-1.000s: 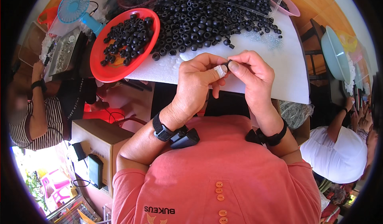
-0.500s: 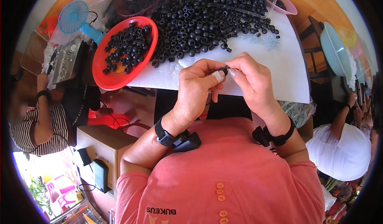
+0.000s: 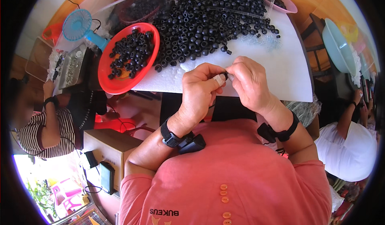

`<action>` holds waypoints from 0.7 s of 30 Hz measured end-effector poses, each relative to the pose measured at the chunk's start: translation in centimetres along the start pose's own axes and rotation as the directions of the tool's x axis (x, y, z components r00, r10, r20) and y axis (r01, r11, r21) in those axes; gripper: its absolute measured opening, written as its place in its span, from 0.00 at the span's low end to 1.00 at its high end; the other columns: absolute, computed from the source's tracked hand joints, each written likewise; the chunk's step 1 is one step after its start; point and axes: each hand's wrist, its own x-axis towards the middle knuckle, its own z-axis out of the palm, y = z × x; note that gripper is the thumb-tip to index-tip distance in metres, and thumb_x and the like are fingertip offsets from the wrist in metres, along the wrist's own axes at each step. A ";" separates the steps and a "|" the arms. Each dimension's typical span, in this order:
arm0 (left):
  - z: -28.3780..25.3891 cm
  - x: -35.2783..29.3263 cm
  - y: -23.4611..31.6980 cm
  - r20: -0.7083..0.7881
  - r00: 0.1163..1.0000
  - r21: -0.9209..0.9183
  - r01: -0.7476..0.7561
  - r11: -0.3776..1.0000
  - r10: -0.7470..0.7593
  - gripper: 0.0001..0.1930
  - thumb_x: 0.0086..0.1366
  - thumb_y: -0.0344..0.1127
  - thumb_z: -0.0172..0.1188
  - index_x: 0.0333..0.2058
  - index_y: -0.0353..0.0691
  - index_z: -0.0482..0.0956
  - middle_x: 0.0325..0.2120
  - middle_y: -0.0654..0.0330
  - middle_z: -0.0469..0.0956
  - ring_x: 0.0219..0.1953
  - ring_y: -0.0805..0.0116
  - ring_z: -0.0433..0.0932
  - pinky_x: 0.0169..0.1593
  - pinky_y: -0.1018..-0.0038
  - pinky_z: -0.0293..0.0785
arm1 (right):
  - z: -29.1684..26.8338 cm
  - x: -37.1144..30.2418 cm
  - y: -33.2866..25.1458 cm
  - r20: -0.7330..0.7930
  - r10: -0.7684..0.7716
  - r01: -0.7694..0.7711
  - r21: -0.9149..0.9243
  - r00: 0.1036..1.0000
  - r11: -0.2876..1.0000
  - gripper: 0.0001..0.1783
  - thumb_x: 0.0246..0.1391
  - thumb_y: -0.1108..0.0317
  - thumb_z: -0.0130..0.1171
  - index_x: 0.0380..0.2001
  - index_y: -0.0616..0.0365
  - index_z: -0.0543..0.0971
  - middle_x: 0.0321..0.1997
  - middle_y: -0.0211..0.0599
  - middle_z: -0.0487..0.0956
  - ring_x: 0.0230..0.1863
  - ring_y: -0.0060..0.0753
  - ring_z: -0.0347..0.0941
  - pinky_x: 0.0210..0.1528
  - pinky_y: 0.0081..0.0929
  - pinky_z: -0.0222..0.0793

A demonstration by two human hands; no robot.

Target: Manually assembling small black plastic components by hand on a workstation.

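Between the thumb and fingertips of my left hand [image 3: 196, 86] is a small black hollow bead [image 3: 225, 76], held just over the table's near edge. A white wrap covers that thumb's tip. My right hand [image 3: 252, 84] is closed in a pinch right beside the bead; whatever its fingertips grip is too small to make out. Beyond both hands spreads a large heap of similar black beads [image 3: 196, 28]. A red plate [image 3: 105, 74] to the left carries more of them. Tiny clear pieces [image 3: 262, 42] lie scattered on the white tabletop [image 3: 292, 74], right of the heap.
A blue fan [image 3: 78, 25] stands behind the red plate. Clear plastic walls frame the heap's far part, with a pink bowl [image 3: 286, 6] at the back right. A cardboard box [image 3: 112, 140] sits by my left elbow. Co-workers sit left and right, near a light-blue basin [image 3: 337, 44].
My right hand has shifted slightly, its fingers curled more and its fingertips drawn up beside the bead. The left hand keeps its hold. The whole view has shifted a little.
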 end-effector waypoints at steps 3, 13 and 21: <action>0.1 0.1 0.3 -0.010 1.000 0.032 0.025 0.999 -0.025 0.05 0.64 0.25 0.59 0.38 0.29 0.78 0.24 0.61 0.76 0.18 0.83 0.68 0.15 0.85 0.57 | -0.1 0.1 0.4 0.007 0.023 -0.024 0.096 1.000 0.995 0.12 0.38 0.82 0.56 0.28 0.59 0.70 0.26 0.41 0.70 0.26 0.49 0.68 0.28 0.40 0.64; 0.4 0.0 0.3 -0.020 1.000 0.032 0.017 0.999 -0.016 0.04 0.63 0.24 0.61 0.36 0.31 0.79 0.25 0.63 0.77 0.21 0.82 0.70 0.18 0.85 0.59 | -0.4 -0.1 -0.2 0.048 0.067 -0.067 -0.003 0.997 0.998 0.10 0.40 0.81 0.57 0.28 0.59 0.70 0.26 0.41 0.71 0.28 0.50 0.70 0.30 0.43 0.65; 0.4 0.1 0.4 -0.028 0.999 0.017 0.025 1.000 -0.025 0.07 0.62 0.25 0.62 0.38 0.29 0.79 0.22 0.62 0.76 0.16 0.82 0.66 0.16 0.84 0.57 | -0.9 0.0 0.1 0.118 0.349 -0.369 0.305 0.930 0.878 0.05 0.48 0.81 0.55 0.30 0.62 0.72 0.27 0.42 0.76 0.28 0.43 0.75 0.31 0.34 0.69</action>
